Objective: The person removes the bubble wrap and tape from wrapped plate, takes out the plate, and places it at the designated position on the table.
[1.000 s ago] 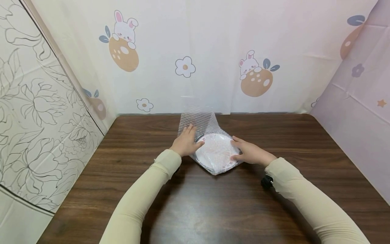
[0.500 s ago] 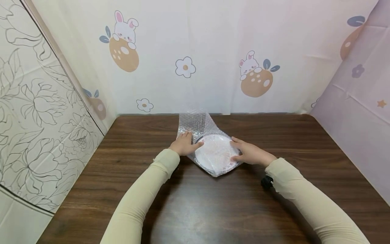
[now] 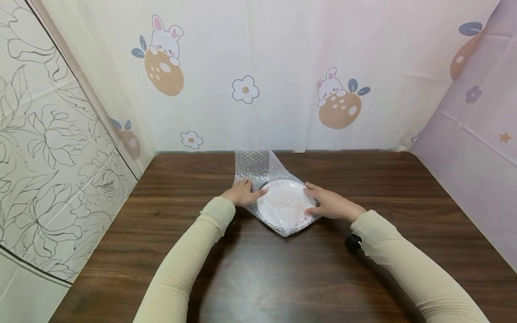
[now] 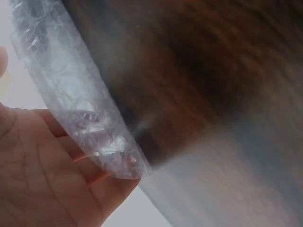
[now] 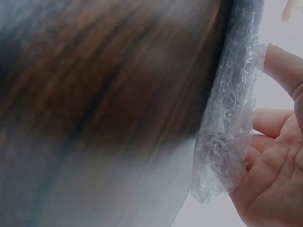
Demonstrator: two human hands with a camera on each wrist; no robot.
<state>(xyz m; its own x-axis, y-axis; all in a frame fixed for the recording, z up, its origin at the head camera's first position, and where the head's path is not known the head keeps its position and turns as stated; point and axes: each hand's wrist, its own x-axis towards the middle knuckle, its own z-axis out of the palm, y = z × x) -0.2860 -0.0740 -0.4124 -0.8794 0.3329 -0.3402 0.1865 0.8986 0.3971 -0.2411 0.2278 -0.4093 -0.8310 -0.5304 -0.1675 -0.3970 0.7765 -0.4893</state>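
A round white plate (image 3: 284,204) with a dark rim and faint red marks lies on the table, wrapped in clear bubble wrap (image 3: 258,166). A loose flap of the wrap spreads from it to the back left. My left hand (image 3: 241,194) rests on the wrap at the plate's left side, fingers extended and thumb by the rim. From the right, my right hand (image 3: 333,204) grips the wrapped edge, thumb and fingers spread along it. Each wrist view shows a palm beside the wrapped edge, with the finger ends partly behind the wrap.
The brown wooden table (image 3: 258,278) runs back to a patterned curtain (image 3: 282,54). A panel with line-drawn flowers (image 3: 52,130) stands along the left, and another curtain (image 3: 476,121) hangs at the right.
My left hand has slid slightly toward me and to the left. The raised wrap flap has sunk lower and shifted left, while the plate has edged a little nearer. My right hand keeps its grip.
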